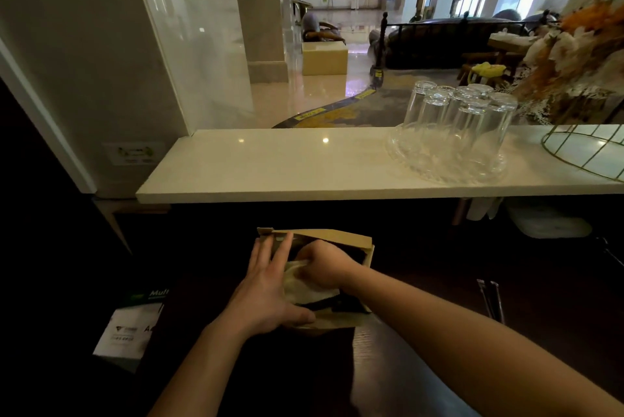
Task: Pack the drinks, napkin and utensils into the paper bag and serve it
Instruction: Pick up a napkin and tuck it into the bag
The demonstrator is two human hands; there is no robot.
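Observation:
A brown paper bag (337, 237) stands open on the dark lower counter, just below the white ledge. My left hand (270, 291) grips the bag's left rim, fingers spread along it and thumb on the near edge. My right hand (324, 266) is inside the bag's mouth, closed on a white napkin (304, 288) that lies partly in the bag. What else is in the bag is dark and hidden. Two wrapped utensils (491, 300) lie on the dark counter to the right.
A white stone ledge (270, 166) runs across above the bag. On it sit a glass tray with several upturned glasses (456, 126) and a gold wire basket (587, 153) at the right. A white printed box (130, 329) stands lower left.

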